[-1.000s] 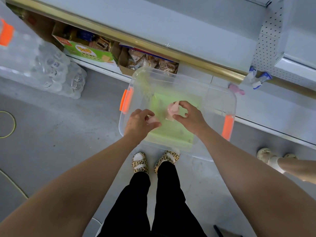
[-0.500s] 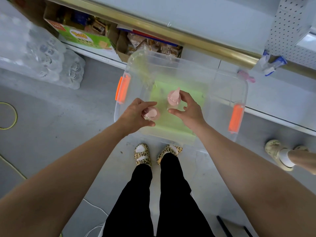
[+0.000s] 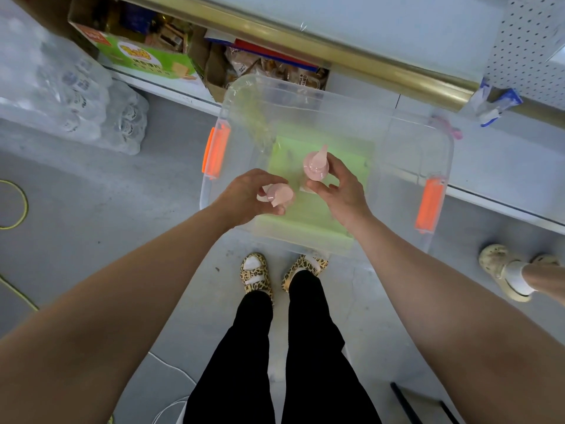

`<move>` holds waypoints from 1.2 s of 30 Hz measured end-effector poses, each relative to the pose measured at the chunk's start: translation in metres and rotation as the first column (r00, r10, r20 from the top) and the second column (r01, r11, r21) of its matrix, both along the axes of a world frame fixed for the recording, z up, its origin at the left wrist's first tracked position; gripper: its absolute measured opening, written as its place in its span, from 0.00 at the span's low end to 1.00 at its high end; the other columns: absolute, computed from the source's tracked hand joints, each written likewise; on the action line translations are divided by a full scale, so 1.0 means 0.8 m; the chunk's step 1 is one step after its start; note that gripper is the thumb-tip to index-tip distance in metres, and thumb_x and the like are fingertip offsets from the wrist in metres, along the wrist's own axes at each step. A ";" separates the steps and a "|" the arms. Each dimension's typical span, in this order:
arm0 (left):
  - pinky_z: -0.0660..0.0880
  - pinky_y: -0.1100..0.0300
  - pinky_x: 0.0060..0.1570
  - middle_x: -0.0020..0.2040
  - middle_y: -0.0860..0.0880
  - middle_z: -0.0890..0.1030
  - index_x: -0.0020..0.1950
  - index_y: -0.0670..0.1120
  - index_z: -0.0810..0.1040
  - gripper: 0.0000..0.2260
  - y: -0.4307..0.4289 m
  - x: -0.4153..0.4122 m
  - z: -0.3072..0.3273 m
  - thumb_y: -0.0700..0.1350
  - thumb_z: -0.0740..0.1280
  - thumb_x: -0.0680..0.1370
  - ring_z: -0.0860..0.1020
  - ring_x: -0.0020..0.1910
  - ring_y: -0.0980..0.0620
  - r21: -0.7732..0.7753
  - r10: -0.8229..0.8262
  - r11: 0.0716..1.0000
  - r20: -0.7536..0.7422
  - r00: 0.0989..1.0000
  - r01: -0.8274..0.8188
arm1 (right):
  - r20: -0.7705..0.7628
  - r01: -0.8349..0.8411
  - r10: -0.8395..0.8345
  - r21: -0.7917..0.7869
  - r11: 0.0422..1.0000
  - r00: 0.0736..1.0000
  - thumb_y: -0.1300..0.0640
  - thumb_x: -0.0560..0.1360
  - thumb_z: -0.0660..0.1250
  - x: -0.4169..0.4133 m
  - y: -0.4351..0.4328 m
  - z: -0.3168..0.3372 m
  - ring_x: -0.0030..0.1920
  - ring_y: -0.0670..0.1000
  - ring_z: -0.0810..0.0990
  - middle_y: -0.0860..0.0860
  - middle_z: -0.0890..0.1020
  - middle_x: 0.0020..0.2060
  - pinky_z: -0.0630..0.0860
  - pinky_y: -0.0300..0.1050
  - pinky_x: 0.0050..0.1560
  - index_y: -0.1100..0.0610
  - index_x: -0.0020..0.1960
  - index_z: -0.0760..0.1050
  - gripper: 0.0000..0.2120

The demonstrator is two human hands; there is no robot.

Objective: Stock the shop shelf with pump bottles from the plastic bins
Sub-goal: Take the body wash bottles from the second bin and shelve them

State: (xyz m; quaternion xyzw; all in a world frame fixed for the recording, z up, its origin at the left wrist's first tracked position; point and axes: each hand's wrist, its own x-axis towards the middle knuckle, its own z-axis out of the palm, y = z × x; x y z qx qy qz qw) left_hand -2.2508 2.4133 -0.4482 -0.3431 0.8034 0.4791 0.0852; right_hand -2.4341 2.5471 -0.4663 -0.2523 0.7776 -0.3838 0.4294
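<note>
Left hand: grips first bottle over bin.
Right hand: pinches second bottle.
Lift: upright, clearing bin's rim; probably neck grips.

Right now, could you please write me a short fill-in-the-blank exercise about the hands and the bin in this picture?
1. The left hand grips a pump bottle and the right hand grips a second pump bottle; both bottles are ____ in colour.
2. The clear bin has a latch at each end, coloured ____.
3. The flat sheet at the bottom of the bin is ____.

Missing words: pink; orange; green.
</note>
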 end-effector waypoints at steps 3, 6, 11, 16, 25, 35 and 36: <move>0.75 0.54 0.57 0.58 0.51 0.80 0.62 0.50 0.79 0.26 -0.008 -0.010 -0.004 0.53 0.80 0.67 0.77 0.55 0.51 0.050 0.170 0.984 0.051 0.984 -0.173 | 0.015 -0.011 0.011 -0.001 1.000 1.000 0.53 0.76 0.73 -0.005 -0.001 0.000 0.72 0.45 0.70 0.40 0.74 0.70 0.70 0.53 0.71 0.46 0.75 0.67 0.29; 0.73 0.64 0.43 0.47 0.54 0.82 0.52 0.51 0.79 0.19 -0.009 -0.021 -0.002 0.55 0.80 0.66 0.80 0.48 0.56 0.067 0.255 0.963 0.089 0.963 -0.262 | 0.024 0.001 -0.001 -0.007 1.000 1.000 0.53 0.78 0.71 -0.014 0.000 0.007 0.71 0.46 0.71 0.43 0.75 0.70 0.69 0.52 0.72 0.48 0.75 0.68 0.27; 0.70 0.62 0.35 0.36 0.53 0.82 0.37 0.51 0.78 0.16 -0.016 -0.035 0.031 0.60 0.79 0.64 0.78 0.37 0.55 0.036 0.269 0.962 0.073 0.961 -0.272 | 0.098 0.120 -0.112 -0.075 0.990 0.989 0.56 0.78 0.70 -0.033 0.013 0.040 0.64 0.48 0.77 0.49 0.81 0.62 0.72 0.45 0.65 0.54 0.70 0.73 0.21; 0.70 0.67 0.35 0.30 0.60 0.79 0.38 0.51 0.82 0.17 -0.032 -0.052 0.106 0.64 0.76 0.64 0.76 0.31 0.66 0.147 0.316 0.939 -0.007 0.949 -0.311 | 0.266 0.334 -0.292 -0.129 0.934 0.919 0.62 0.80 0.66 -0.050 0.013 0.107 0.63 0.51 0.77 0.55 0.79 0.63 0.72 0.53 0.69 0.60 0.69 0.68 0.19; 0.80 0.56 0.52 0.46 0.44 0.86 0.49 0.41 0.84 0.15 -0.039 -0.080 0.280 0.52 0.73 0.73 0.83 0.48 0.48 0.528 0.440 0.820 -0.334 0.834 -0.221 | 0.326 0.459 -0.360 -0.312 0.832 0.874 0.52 0.82 0.64 -0.055 0.007 0.291 0.47 0.54 0.79 0.56 0.80 0.46 0.76 0.55 0.53 0.59 0.60 0.77 0.12; 0.81 0.48 0.42 0.46 0.40 0.84 0.52 0.39 0.81 0.33 -0.020 -0.135 0.415 0.70 0.69 0.69 0.82 0.39 0.45 0.449 0.307 0.890 -0.473 0.826 -0.073 | 0.137 0.345 -0.319 -0.467 0.814 0.938 0.47 0.76 0.71 -0.075 0.017 0.451 0.47 0.51 0.83 0.51 0.84 0.45 0.79 0.51 0.52 0.57 0.55 0.81 0.16; 0.81 0.49 0.42 0.45 0.40 0.85 0.51 0.40 0.82 0.32 -0.020 -0.140 0.423 0.69 0.68 0.71 0.83 0.39 0.45 0.442 0.310 0.894 -0.493 0.813 -0.073 | 0.133 0.338 -0.314 -0.494 0.801 0.940 0.46 0.73 0.72 -0.078 0.015 0.464 0.47 0.51 0.82 0.50 0.84 0.45 0.80 0.48 0.51 0.57 0.56 0.80 0.18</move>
